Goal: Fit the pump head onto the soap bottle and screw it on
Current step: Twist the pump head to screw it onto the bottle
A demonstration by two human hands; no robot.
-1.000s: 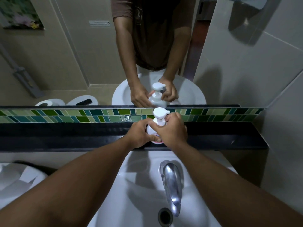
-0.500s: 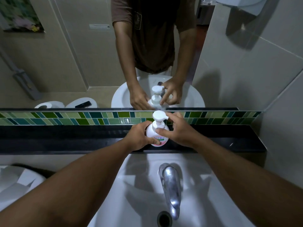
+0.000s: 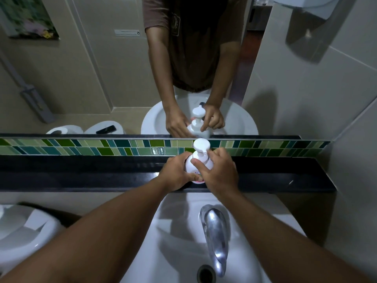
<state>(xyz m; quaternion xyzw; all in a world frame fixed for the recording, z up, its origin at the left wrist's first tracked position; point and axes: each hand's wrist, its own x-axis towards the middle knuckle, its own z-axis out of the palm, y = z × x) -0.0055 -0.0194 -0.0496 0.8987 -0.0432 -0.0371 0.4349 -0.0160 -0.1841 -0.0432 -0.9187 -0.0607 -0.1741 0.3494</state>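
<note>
A white soap bottle (image 3: pixel 192 167) with a pink-printed label stands upright on the black ledge (image 3: pixel 81 176) behind the basin. Its white pump head (image 3: pixel 201 145) sits on the bottle's neck, the nozzle facing me. My left hand (image 3: pixel 175 174) wraps around the bottle's body from the left. My right hand (image 3: pixel 219 172) comes from the right, thumb and fingers pinching the pump collar just under the head. The bottle's base is hidden behind my hands. The mirror above repeats the hands and the bottle.
A white basin (image 3: pixel 155 252) lies below the ledge with a chrome tap (image 3: pixel 216 235) and drain hole (image 3: pixel 206 274). A green tile strip (image 3: pixel 81 148) runs under the mirror. A second white basin (image 3: pixel 22 237) is at the lower left. A tiled wall closes the right side.
My right hand has shifted from covering the bottle's front to gripping the collar from the right, its wrist turning. The pump head's nozzle has turned. The left hand kept its hold on the bottle.
</note>
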